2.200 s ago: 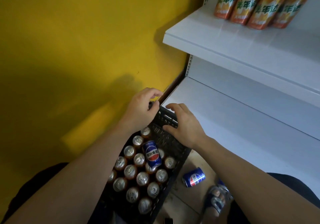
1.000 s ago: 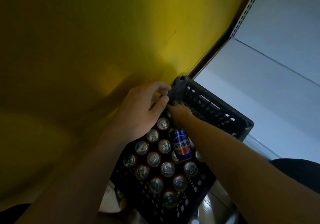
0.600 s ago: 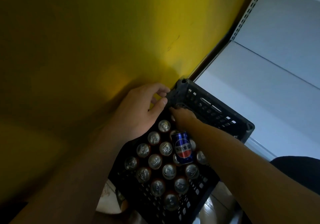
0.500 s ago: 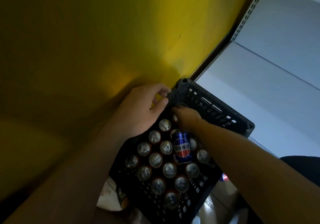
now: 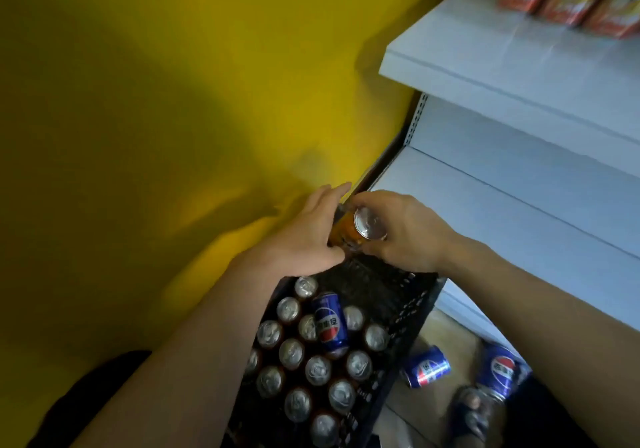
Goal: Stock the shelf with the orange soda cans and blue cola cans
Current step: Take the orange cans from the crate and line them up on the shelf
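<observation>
The orange soda can hangs over the far end of the crate — right hand curled round its top, left hand flat-fingered against its side. Picking step; next it likely needs lifting to the shelf — upright.

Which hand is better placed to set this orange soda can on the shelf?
Right. The right hand grips the orange soda can near its top and is nearer the white shelf; the left hand only touches the can with straight fingers, toward the yellow wall.
</observation>
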Action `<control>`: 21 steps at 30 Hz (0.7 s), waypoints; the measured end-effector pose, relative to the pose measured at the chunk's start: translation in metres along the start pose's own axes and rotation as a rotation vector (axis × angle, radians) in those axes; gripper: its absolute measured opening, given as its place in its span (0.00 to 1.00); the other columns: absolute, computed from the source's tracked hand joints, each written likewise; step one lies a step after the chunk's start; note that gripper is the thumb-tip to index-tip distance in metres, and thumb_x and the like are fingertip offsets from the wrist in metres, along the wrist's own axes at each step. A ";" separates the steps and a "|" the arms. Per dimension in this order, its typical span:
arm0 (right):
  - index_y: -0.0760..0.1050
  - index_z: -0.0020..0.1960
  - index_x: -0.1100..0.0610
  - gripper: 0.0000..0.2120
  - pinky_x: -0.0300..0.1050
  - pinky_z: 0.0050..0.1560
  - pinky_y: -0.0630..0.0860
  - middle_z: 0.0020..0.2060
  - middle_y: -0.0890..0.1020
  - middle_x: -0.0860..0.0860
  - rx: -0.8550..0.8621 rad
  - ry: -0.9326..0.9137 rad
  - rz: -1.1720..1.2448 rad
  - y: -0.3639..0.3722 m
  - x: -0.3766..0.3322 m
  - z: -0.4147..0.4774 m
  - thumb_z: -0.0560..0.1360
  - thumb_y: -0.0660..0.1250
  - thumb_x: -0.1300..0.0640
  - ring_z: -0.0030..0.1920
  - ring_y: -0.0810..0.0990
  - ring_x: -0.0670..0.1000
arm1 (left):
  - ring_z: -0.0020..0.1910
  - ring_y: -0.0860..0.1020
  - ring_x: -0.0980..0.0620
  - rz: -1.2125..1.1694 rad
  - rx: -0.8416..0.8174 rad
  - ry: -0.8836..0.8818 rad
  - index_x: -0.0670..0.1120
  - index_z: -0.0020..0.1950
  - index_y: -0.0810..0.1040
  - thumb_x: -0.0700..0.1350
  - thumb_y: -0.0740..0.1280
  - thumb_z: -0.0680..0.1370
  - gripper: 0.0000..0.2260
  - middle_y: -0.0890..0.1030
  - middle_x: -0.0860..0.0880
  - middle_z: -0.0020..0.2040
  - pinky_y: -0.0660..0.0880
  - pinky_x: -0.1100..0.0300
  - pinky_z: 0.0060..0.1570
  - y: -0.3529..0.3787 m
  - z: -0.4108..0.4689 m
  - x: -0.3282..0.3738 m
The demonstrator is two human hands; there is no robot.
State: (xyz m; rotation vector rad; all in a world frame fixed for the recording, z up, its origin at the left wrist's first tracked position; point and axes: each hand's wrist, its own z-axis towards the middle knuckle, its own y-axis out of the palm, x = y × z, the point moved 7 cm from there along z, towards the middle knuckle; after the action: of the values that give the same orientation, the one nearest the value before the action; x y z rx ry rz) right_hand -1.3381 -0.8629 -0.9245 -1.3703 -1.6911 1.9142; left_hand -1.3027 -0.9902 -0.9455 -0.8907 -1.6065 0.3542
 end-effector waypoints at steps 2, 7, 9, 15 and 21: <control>0.72 0.69 0.47 0.31 0.45 0.60 0.74 0.62 0.79 0.47 0.082 0.010 0.134 -0.028 -0.003 -0.016 0.69 0.78 0.53 0.60 0.77 0.49 | 0.77 0.58 0.56 -0.034 -0.028 0.084 0.57 0.81 0.50 0.38 0.72 0.73 0.44 0.55 0.56 0.79 0.63 0.61 0.69 0.004 -0.003 0.012; 0.73 0.66 0.48 0.27 0.38 0.47 0.77 0.55 0.79 0.40 0.259 -0.011 0.519 -0.074 -0.013 -0.033 0.70 0.78 0.61 0.50 0.77 0.37 | 0.64 0.78 0.51 -0.420 0.175 0.223 0.48 0.74 0.66 0.35 0.74 0.72 0.33 0.79 0.49 0.64 0.77 0.51 0.63 -0.006 -0.002 0.037; 0.73 0.66 0.49 0.26 0.42 0.47 0.79 0.55 0.80 0.41 0.358 -0.015 0.656 -0.087 -0.015 -0.037 0.71 0.78 0.62 0.49 0.78 0.41 | 0.58 0.81 0.47 -0.536 0.245 0.230 0.47 0.68 0.72 0.35 0.75 0.71 0.28 0.81 0.46 0.59 0.79 0.45 0.59 -0.011 -0.003 0.043; 0.68 0.70 0.47 0.38 0.49 0.50 0.83 0.57 0.79 0.43 0.350 0.045 0.661 -0.094 -0.004 -0.043 0.64 0.81 0.48 0.53 0.81 0.44 | 0.58 0.81 0.46 -0.650 0.373 0.229 0.51 0.65 0.74 0.50 0.78 0.67 0.28 0.82 0.51 0.58 0.82 0.52 0.51 -0.019 -0.006 0.061; 0.69 0.69 0.51 0.38 0.56 0.50 0.83 0.55 0.82 0.47 0.412 0.014 0.756 -0.102 0.011 -0.039 0.65 0.83 0.60 0.55 0.82 0.50 | 0.62 0.78 0.47 -0.689 0.307 0.264 0.53 0.71 0.68 0.43 0.77 0.70 0.32 0.79 0.50 0.63 0.79 0.46 0.58 -0.020 0.006 0.077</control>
State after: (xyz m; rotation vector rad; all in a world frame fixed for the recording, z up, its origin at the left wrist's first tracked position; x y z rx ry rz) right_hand -1.3536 -0.7997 -0.8359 -1.9854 -0.7135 2.4147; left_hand -1.3149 -0.9471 -0.8798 -0.1144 -1.4589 -0.0100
